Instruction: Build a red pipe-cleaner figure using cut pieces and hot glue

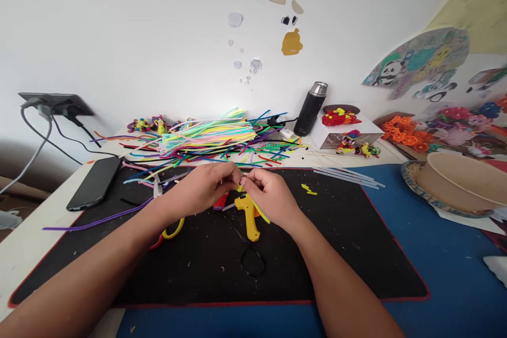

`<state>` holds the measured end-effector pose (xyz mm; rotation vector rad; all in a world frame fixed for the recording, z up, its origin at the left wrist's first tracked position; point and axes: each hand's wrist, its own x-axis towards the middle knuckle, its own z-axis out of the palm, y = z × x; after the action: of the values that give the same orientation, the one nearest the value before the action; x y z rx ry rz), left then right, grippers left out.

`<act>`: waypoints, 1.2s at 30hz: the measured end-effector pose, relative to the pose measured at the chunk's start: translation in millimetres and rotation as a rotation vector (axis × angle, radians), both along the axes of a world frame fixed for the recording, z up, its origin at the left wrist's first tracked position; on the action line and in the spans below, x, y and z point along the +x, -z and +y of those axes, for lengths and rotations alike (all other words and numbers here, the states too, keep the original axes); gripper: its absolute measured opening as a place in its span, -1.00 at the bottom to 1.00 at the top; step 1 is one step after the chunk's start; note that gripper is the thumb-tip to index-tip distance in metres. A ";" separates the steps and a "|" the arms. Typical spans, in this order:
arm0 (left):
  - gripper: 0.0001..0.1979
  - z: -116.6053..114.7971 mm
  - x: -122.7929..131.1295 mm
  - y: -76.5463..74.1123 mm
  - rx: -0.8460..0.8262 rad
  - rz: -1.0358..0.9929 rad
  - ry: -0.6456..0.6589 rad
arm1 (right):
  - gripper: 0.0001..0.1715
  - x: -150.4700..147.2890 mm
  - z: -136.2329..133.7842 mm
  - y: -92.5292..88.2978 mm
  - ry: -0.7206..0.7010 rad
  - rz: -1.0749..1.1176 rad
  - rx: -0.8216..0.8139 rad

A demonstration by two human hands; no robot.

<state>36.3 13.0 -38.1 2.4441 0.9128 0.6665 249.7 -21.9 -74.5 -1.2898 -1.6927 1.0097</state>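
Note:
Both hands meet above the middle of a black mat [336, 259]. My left hand [208, 187] is closed, its thumb and fingertips pinched together at something small. My right hand [271, 195] pinches a yellow pipe cleaner [261, 212], whose end slants down below the palm. A small yellow part shows between the fingertips; its shape is partly hidden. Just beneath the hands lies a yellow glue gun [250, 219], with a red fuzzy piece [221, 202] to its left. Scissors with a yellow and red handle [173, 229] are partly under my left wrist.
Bundled pipe cleaners [209, 134] lie along the wall. A black phone [94, 184] is at the left, a black bottle [311, 110] behind. Glue sticks [348, 176] and yellow scraps [309, 189] lie right of the hands, a round bowl [467, 182] farther right.

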 end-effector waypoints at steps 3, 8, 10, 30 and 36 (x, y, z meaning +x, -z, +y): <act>-0.94 -8.6 2.3 -6.1 -0.186 -0.124 0.005 | -0.69 2.3 0.6 -3.1 -0.032 0.121 -0.017; -0.81 -23.3 9.3 -18.1 -0.397 -0.440 -0.019 | -0.53 1.8 -3.1 -14.3 -0.152 0.418 -0.198; -0.74 -27.6 13.2 -20.8 -0.421 -0.553 -0.043 | -0.50 -1.4 -5.3 -15.6 -0.179 0.551 -0.293; -0.90 -17.0 17.4 7.9 0.270 -0.247 -0.310 | -0.54 -24.6 -7.9 -1.7 -0.092 0.740 -0.433; -0.90 -9.7 13.4 17.1 0.273 -0.196 -0.310 | -0.51 -22.8 -9.5 -1.9 -0.091 0.536 -0.395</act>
<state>49.7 3.3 -55.2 2.4293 1.1984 1.1875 226.9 -31.4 -72.6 -1.0474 -1.1824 1.6354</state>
